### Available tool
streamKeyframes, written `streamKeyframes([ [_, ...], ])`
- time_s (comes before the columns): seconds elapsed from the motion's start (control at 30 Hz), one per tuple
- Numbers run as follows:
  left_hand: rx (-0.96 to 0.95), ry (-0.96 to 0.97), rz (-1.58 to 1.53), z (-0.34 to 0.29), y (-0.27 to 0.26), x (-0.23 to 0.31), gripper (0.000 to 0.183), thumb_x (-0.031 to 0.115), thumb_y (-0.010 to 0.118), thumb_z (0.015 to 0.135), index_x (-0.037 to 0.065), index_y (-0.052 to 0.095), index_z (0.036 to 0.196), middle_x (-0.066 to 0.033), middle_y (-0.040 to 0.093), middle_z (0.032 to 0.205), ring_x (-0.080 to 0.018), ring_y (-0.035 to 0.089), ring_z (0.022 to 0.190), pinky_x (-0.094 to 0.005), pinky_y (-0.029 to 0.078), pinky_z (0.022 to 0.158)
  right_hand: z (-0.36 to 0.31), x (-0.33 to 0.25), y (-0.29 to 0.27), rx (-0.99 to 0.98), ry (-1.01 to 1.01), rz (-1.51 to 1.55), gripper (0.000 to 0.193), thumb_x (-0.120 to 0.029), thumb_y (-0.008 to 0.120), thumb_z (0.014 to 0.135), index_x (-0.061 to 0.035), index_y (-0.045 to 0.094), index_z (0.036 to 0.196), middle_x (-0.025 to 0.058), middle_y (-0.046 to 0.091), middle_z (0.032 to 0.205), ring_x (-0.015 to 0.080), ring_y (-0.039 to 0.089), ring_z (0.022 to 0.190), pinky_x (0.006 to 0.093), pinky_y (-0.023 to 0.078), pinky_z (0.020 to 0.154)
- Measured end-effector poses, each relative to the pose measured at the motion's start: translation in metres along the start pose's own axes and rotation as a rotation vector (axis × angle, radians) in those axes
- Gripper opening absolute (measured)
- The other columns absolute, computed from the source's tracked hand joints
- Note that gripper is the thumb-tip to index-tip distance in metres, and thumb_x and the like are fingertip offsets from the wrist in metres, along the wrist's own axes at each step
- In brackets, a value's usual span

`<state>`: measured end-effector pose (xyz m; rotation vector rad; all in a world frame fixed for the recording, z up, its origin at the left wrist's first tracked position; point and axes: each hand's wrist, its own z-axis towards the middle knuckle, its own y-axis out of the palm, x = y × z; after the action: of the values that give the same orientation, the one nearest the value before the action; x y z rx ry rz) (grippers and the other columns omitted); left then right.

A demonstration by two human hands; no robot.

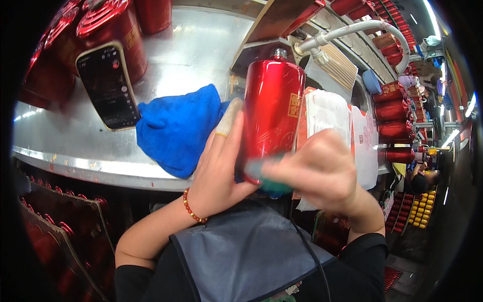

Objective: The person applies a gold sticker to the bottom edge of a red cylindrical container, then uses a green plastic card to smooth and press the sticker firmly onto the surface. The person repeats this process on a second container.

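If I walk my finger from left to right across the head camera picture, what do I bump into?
Phone → blue cloth → shiny red bottle → little blue bowl → rows of yellow things.

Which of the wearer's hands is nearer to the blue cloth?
Left. The left hand is at the right edge of the blue cloth, against the red bottle; the right hand is farther right, near the bottle's lower end.

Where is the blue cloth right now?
In the head view, the blue cloth lies left of centre on the metal table, between the phone and the left hand.
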<state>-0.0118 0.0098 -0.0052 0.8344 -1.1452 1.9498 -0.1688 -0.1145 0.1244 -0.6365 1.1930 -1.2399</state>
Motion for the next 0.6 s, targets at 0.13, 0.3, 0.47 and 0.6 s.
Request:
streamKeyframes([
  [0.13, -0.017, 0.041, 0.02, 0.002, -0.001, 0.002, 0.111, 0.019, 0.086, 0.074, -0.01, 0.018, 0.158, -0.0344, 0.034, 0.155, -0.0494, 0.041, 0.139, -0.0497, 0.034, 0.115, 0.017, 0.054, -0.019, 0.324, 0.268, -0.032, 0.026, 0.0, 0.075, 0.078, -0.0096, 0.078, 0.101, 0.0081, 0.07, 0.085, 0.02, 0.056, 0.07, 0.0351, 0.047, 0.064],
  [0.3, -0.111, -0.028, 0.027, -0.001, -0.004, 0.0, 0.111, 0.019, 0.085, 0.075, -0.011, 0.017, 0.157, -0.0352, 0.029, 0.158, -0.0492, 0.031, 0.148, -0.0509, 0.028, 0.12, 0.01, 0.028, -0.004, 0.08, 0.173, 0.359, 0.029, 0.002, 0.079, 0.076, -0.0119, 0.081, 0.101, 0.0023, 0.063, 0.074, 0.0155, 0.058, 0.071, 0.0306, 0.044, 0.065],
  [0.47, -0.107, 0.051, 0.11, 0.005, -0.005, 0.0, 0.109, 0.021, 0.085, 0.076, -0.011, 0.018, 0.157, -0.0327, 0.031, 0.157, -0.0531, 0.025, 0.149, -0.0564, 0.02, 0.122, 0.001, 0.038, -0.013, 0.21, 0.15, 0.086, 0.024, -0.012, 0.083, 0.078, -0.0108, 0.078, 0.101, 0.0042, 0.062, 0.075, 0.0214, 0.063, 0.074, 0.0341, 0.051, 0.068],
  [0.6, -0.187, 0.053, 0.142, 0.007, -0.006, 0.002, 0.107, 0.023, 0.084, 0.077, -0.008, 0.02, 0.157, -0.0295, 0.034, 0.156, -0.0539, 0.022, 0.149, -0.0577, 0.015, 0.123, -0.006, 0.057, -0.005, 0.351, 0.226, 0.046, 0.026, -0.006, 0.081, 0.077, -0.0124, 0.079, 0.102, 0.0036, 0.064, 0.077, 0.0187, 0.06, 0.071, 0.0328, 0.048, 0.065],
])
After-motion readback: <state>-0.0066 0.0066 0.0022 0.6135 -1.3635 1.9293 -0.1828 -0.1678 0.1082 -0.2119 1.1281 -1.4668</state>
